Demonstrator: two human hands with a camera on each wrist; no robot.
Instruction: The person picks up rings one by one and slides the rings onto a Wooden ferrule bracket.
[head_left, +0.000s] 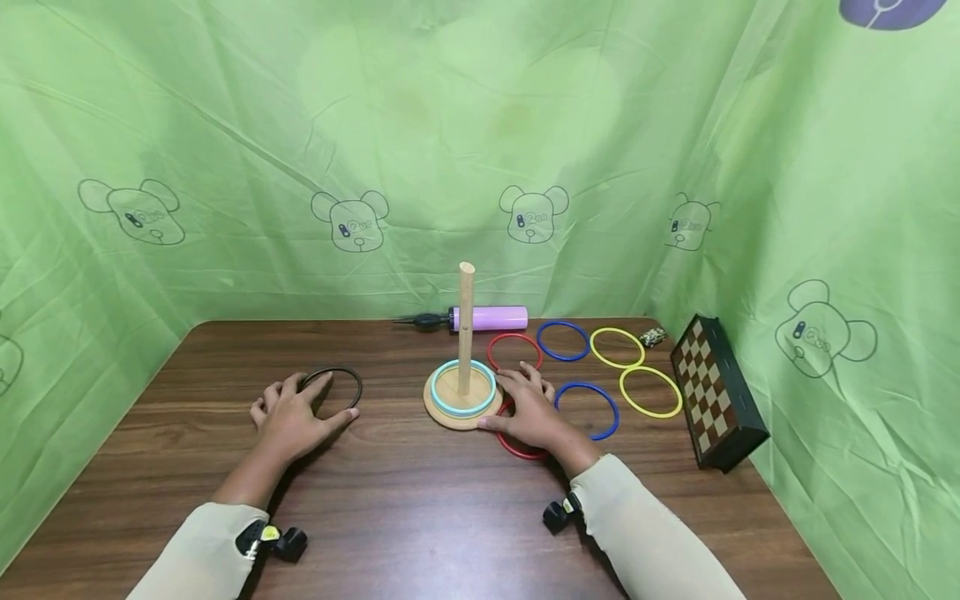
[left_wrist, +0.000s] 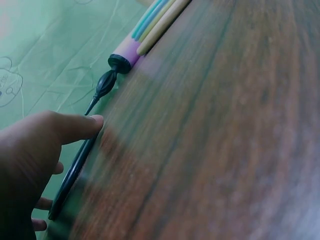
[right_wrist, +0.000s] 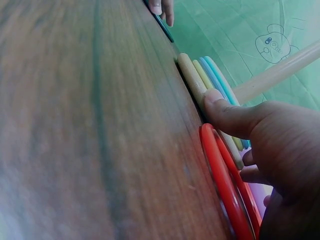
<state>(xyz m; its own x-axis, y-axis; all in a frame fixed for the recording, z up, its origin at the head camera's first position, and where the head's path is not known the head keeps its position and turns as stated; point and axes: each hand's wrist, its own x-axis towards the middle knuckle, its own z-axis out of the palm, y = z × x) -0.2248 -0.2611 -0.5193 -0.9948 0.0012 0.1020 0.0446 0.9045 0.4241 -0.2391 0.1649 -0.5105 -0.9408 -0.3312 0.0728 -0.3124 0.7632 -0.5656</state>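
Note:
A black ring lies at the left of the table, and my left hand spans it. The thumb touches its near right side, while the fingers are at its far left side. My right hand holds the right edge of a ring-toss stand, thumb on the rim of the round wooden base. The stand's post is upright. A light blue ring circles it on the base, and the right wrist view shows a yellow ring beneath. My right hand partly covers a red ring.
Another red ring, blue rings and yellow rings lie to the right. Behind the stand is a purple hand pump. A folded chessboard box stands at the right edge, near a small patterned object. Green curtains enclose the table.

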